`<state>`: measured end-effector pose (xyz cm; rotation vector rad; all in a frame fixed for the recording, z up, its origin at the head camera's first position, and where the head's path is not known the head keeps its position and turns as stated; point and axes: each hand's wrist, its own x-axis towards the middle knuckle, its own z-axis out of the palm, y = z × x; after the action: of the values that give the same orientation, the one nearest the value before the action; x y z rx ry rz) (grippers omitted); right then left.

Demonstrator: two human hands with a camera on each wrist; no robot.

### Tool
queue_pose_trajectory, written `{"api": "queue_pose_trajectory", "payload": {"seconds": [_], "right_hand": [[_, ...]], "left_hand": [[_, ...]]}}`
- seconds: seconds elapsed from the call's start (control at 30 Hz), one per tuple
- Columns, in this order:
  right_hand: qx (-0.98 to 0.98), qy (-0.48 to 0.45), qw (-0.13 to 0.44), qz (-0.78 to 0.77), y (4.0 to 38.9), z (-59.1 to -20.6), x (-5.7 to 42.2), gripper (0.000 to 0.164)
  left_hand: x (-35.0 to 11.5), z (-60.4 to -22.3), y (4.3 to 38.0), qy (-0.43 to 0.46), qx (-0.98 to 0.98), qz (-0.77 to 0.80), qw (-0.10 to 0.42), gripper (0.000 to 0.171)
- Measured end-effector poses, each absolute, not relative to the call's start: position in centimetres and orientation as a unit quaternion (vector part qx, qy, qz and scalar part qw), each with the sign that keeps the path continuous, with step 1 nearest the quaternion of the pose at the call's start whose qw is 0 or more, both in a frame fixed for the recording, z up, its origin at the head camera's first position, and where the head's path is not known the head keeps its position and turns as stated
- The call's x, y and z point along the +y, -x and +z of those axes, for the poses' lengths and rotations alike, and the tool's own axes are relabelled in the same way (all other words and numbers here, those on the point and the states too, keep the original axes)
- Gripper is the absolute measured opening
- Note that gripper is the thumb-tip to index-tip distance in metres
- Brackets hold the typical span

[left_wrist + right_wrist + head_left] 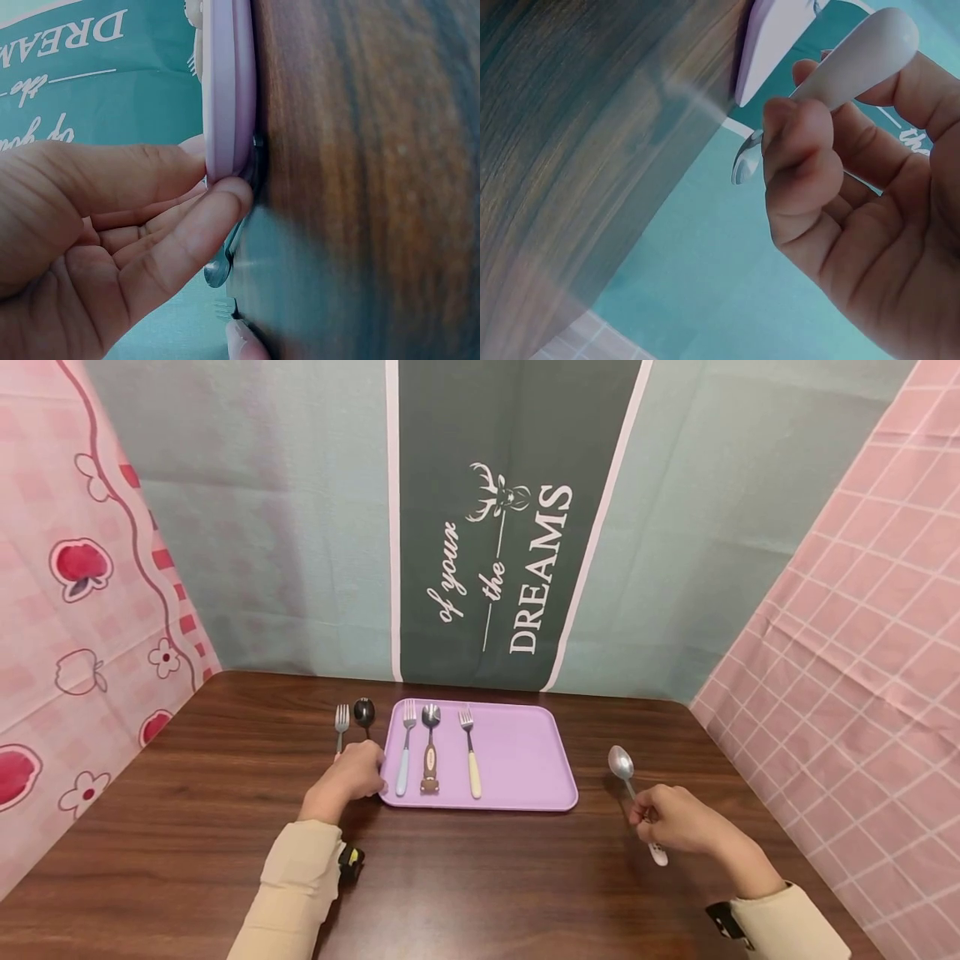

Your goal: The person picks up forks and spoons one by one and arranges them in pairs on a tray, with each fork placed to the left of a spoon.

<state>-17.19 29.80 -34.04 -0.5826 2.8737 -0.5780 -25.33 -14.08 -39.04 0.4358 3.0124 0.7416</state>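
Note:
My left hand (347, 781) pinches the near left corner of a lilac tray (521, 760). In the left wrist view, fingers lie on both sides of the tray rim (225, 97). On the tray lie a fork with a light blue handle (402, 768), a spoon with a brown bear-shaped handle (430, 764) and a fork with a cream handle (474, 775). Right of the tray, my right hand (678, 818) grips a metal spoon (621, 762) by its white handle (870, 60). The spoon's bowl points away from me.
Left of the tray, a dark spoon (364, 712) and a fork (342, 718) lie on the brown wooden table (480, 877), their handles partly hidden by my left hand. A printed cloth (315, 527) hangs behind the table. Pink cloths (847, 652) hang at both sides.

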Motion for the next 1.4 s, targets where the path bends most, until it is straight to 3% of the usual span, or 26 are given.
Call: {"api": "queue_pose_trajectory", "payload": {"seconds": [0.83, 1.4], "right_hand": [[0.952, 0.239, -0.012, -0.189, 20.5, -36.4, 27.0, 0.008], [0.948, 0.242, -0.013, -0.208, 22.9, -37.8, 24.7, 0.005]], "left_hand": [[-14.1, -39.1, 25.6, -0.140, 0.961, 0.238, 0.007, 0.021], [-14.1, -39.0, 25.6, -0.134, 0.961, 0.240, 0.015, 0.019]]}}
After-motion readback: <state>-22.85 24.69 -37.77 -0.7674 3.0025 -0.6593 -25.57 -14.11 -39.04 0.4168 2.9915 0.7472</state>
